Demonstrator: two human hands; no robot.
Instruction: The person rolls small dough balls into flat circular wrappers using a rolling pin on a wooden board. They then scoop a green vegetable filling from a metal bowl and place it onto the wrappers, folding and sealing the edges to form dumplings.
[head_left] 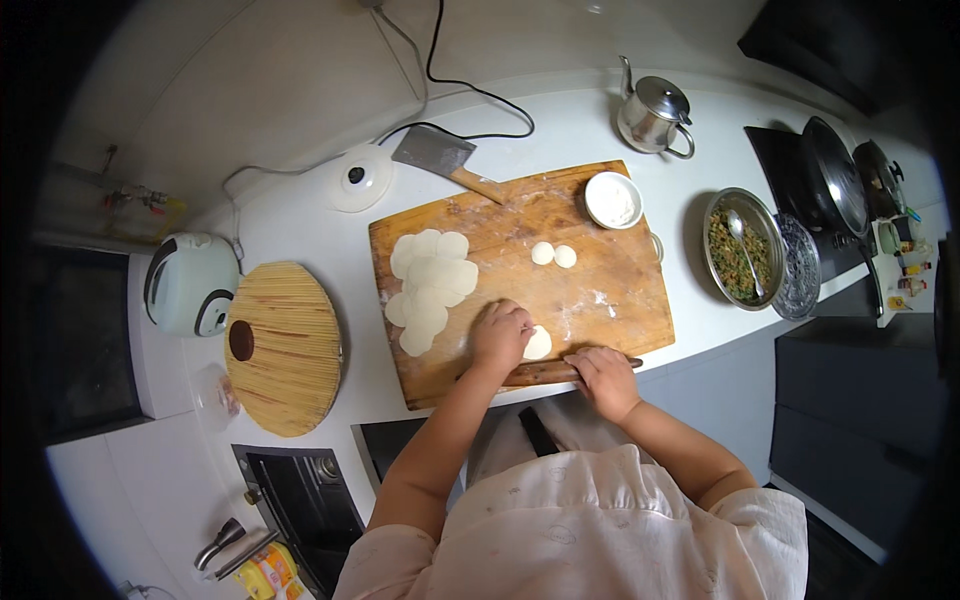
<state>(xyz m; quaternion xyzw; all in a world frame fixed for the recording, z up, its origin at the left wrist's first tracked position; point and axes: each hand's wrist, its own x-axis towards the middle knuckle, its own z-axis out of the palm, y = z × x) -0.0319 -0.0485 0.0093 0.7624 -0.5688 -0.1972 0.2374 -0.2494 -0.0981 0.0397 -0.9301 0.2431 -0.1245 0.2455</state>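
On the floured wooden board (pixel 635 285), my left hand (pixel 503 335) pinches the edge of a small round dough wrapper (pixel 538 343) lying flat. Just below that wrapper, along the board's near edge, runs a wooden rolling pin (pixel 540 373). My right hand (pixel 603 380) is closed over the right part of the pin, whose left end is partly hidden by my left arm. Several rolled wrappers (pixel 430 280) overlap in a pile on the board's left. Two small dough rounds (pixel 554 256) sit side by side near the middle.
A white bowl of flour (pixel 615 225) stands at the board's far right corner. A cleaver (pixel 435 150) rests with its handle over the far edge. Rightward is a metal bowl (pixel 712 268) of chopped filling with a spoon; a kettle (pixel 652 125) stands behind. A round straw mat (pixel 285 350) lies left.
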